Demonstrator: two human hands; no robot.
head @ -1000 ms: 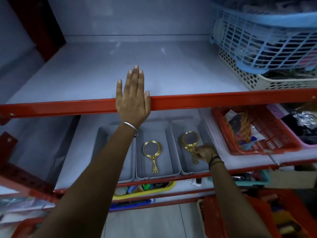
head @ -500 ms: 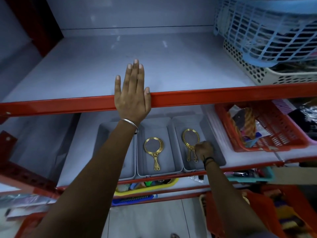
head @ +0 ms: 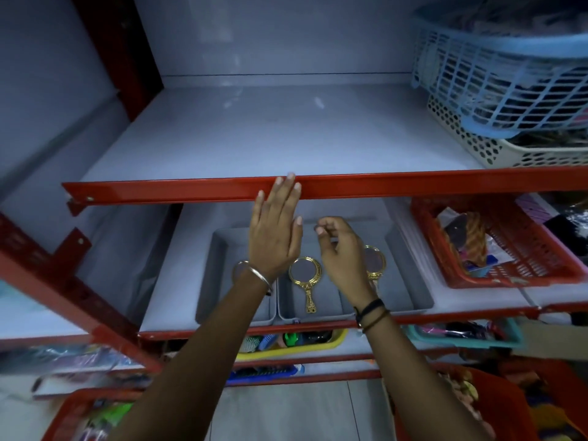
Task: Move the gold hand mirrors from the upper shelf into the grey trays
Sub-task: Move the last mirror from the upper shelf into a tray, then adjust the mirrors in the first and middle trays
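Three grey trays stand side by side on the lower shelf: a left tray (head: 219, 265), a middle tray (head: 289, 305) and a right tray (head: 404, 272). A gold hand mirror (head: 306, 278) lies flat in the middle tray. A second gold mirror (head: 375, 262) lies in the right tray, partly hidden behind my right hand. My left hand (head: 275, 230) is flat and open, its fingertips at the red front rail (head: 413, 183) of the upper shelf. My right hand (head: 342, 253) hovers above the trays with loosely curled fingers, holding nothing. The upper shelf surface (head: 270, 135) shows no mirrors.
A blue lattice basket (head: 496, 81) sits on a white perforated basket (head: 496, 151) at the upper shelf's right. A red basket (head: 496, 246) with small goods stands right of the trays. Lower shelves hold a yellow tray (head: 299, 348) and a teal tray (head: 461, 337).
My right hand let go of the mirror in the right tray and rose up and left. My left hand slid back off the upper shelf to its rail.
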